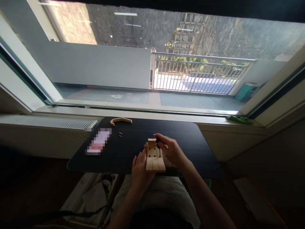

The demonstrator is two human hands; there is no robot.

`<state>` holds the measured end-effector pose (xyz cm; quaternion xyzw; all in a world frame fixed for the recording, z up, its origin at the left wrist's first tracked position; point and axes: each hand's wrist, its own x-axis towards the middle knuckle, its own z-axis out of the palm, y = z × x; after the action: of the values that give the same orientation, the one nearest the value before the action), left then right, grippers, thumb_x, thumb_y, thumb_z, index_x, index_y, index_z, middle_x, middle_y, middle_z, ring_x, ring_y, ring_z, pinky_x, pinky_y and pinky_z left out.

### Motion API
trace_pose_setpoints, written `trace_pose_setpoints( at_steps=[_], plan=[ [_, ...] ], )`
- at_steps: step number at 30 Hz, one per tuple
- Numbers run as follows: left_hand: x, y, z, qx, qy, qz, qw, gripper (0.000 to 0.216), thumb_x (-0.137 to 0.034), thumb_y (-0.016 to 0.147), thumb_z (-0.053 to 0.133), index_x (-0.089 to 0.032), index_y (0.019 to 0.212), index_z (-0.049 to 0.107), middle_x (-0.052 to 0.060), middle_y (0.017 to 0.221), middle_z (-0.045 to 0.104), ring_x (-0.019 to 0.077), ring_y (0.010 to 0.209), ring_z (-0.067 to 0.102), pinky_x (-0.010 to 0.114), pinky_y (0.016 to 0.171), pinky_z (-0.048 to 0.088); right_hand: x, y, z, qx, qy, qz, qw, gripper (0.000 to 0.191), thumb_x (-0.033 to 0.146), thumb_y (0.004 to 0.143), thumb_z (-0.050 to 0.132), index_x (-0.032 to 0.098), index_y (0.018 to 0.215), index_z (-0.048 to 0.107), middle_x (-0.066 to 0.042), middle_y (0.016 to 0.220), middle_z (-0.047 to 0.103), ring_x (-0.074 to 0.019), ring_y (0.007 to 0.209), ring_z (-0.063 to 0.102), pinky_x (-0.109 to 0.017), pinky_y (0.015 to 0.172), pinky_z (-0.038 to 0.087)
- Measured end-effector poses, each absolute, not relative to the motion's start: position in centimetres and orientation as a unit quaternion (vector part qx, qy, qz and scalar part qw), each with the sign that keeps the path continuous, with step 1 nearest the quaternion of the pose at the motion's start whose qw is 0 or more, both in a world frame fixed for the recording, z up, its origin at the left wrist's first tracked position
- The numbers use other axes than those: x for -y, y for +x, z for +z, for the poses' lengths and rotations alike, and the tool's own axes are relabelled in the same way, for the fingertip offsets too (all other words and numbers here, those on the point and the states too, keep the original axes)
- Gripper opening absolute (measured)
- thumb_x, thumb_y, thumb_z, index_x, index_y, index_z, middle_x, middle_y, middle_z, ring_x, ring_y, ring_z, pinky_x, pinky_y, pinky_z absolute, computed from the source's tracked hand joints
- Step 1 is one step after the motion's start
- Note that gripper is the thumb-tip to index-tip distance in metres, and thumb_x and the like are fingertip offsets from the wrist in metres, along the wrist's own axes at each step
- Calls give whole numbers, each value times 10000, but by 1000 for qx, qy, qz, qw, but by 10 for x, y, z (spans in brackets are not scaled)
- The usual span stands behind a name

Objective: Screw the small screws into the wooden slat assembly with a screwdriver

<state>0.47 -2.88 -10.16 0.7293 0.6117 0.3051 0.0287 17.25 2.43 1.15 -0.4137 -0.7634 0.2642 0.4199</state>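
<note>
On the near part of the black table (pixel 186 135) is a small assembly of pale wooden slats (pixel 152 163) with several dark round holes or screw heads. My left hand (pixel 140 167) grips it along its left side, partly hidden behind the wood. Between the fingers of my right hand (pixel 172 151) is the black handle of a screwdriver (pixel 158 142). Its metal shaft points down to the rightmost slat, where the tip appears to meet the wood. Farther left on the tabletop lie a few small screws (pixel 120 134), too small to make out well.
A curved wooden piece (pixel 121 119) rests at the table's far left edge. Nearby is a blurred pinkish item (pixel 98 142). Beyond the table are the window sill (pixel 166 117), a radiator (pixel 47 121) on the left and a green cloth-like item (pixel 239 120) on the right.
</note>
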Motion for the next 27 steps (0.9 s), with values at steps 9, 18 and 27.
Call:
trace_pose_setpoints(
  at_steps=[9,18,27],
  plan=[
    [31,4,-96,-621,729,281,61,749,-293,789,631,-119,1477,392,167,1478,541,296,1345,522,466,1159,351,-11,181,12,758,-419,247,435,368,183,925,493,211,1257,649,-75,1054,746,-194,894,696,-318,804,545],
    [32,4,-96,-619,731,281,59,780,-295,787,646,-140,1500,371,160,1487,533,307,1344,522,473,1162,349,-7,188,8,767,-403,229,445,346,170,934,493,210,1241,645,-62,1000,747,-176,837,698,-283,751,544],
    [30,3,-105,-613,735,287,37,767,-287,788,642,-124,1489,378,173,1467,548,304,1331,531,463,1149,364,-9,186,7,766,-399,218,455,351,170,918,539,243,1223,697,-72,1104,759,-216,968,719,-329,832,571]
  ],
)
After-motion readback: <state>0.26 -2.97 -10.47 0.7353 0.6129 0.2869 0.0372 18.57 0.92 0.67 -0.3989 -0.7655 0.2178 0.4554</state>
